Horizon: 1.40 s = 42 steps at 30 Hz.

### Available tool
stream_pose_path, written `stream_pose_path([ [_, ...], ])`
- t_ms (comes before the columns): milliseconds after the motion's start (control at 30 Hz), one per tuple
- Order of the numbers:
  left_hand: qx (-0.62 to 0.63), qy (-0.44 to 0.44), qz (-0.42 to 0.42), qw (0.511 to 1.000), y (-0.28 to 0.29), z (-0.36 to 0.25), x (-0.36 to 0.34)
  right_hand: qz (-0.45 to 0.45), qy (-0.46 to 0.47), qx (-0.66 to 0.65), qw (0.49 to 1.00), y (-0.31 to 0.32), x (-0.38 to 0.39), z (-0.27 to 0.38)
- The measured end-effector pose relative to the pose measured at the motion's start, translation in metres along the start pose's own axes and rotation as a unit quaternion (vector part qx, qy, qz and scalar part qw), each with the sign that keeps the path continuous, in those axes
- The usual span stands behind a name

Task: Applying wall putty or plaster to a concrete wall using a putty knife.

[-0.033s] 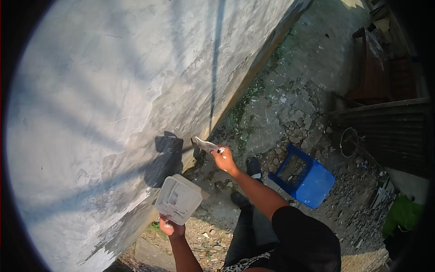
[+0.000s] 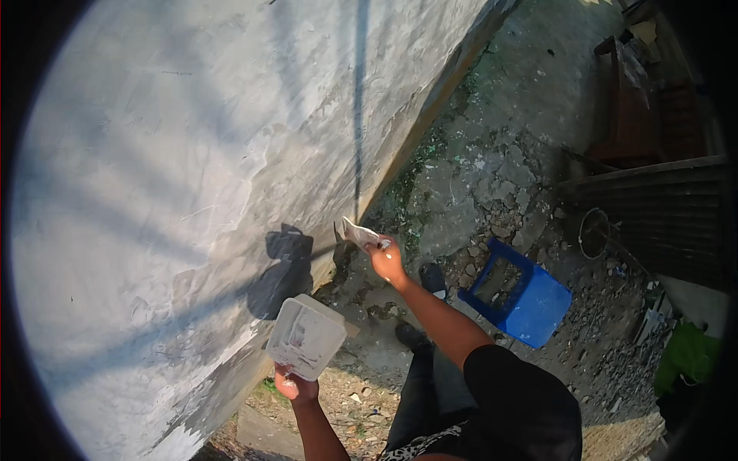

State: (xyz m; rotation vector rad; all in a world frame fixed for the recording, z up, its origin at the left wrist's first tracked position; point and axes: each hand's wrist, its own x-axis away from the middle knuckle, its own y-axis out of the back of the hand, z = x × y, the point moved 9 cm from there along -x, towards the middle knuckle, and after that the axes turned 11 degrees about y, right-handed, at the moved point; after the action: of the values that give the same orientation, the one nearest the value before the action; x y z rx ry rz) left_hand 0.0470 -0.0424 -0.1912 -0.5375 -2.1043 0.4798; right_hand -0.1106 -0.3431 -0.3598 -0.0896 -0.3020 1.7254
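Right, the person stands close against a big plastered wall (image 2: 177, 154), grey-white and smeared, with long blue shadows crossing it and the darker shadow of the hands and tools low down near its foot. The right hand (image 2: 387, 261) is stretched forward, fingers closed round the handle of a putty knife (image 2: 355, 233); its pale, plaster-caked blade points up and left, just beside the bottom of the wall, though whether the edge actually touches the surface I cannot tell from here. The left hand (image 2: 296, 386) is lower and nearer the body, gripping from underneath a square plaster hawk (image 2: 306, 336), a whitish board streaked with wet filler, held tilted with its face turned up toward the camera; the fingers are wrapped tight at its lower edge. The hawk sits well below the knife, apart from it, in front of the wall's base. A dark sleeve covers the right upper arm. Down below, the ground (image 2: 492, 169) is broken concrete and rubble with green patches along the wall's foot. A blue plastic stool (image 2: 530, 303) lies tipped over to the right of the person's dark shoes (image 2: 432, 278), and something bright green (image 2: 688, 355) sits at the far right edge, too blurred to identify.
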Motion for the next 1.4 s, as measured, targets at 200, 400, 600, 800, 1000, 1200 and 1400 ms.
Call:
stream_pose_path([
  [200,-0.053,0.012,-0.024,0.998,-0.021,0.018,-0.006,-0.109,0.027,0.049,0.992,0.002,-0.083,0.002],
  [400,-0.079,0.033,0.004,0.996,-0.017,0.021,-0.02,-0.029,0.172,0.145,0.974,-0.086,0.007,0.03],
  [600,-0.074,-0.009,0.004,0.997,-0.046,0.016,-0.031,0.153,0.046,0.075,0.984,-0.041,0.027,-0.017],
  [800,-0.109,0.011,0.002,0.994,-0.055,0.033,-0.028,-0.181,-0.021,0.002,0.983,0.067,-0.103,-0.031],
  [1000,-0.097,0.006,0.008,0.995,-0.031,0.038,-0.017,-0.197,0.071,0.007,0.978,0.046,-0.137,-0.004],
  [1200,-0.02,-0.039,-0.041,0.998,0.048,-0.012,0.004,-0.134,0.202,0.065,0.968,-0.076,-0.007,0.062],
  [1400,-0.056,-0.092,-0.001,0.994,0.051,-0.034,0.023,0.091,0.167,0.076,0.979,-0.079,0.046,0.048],
])
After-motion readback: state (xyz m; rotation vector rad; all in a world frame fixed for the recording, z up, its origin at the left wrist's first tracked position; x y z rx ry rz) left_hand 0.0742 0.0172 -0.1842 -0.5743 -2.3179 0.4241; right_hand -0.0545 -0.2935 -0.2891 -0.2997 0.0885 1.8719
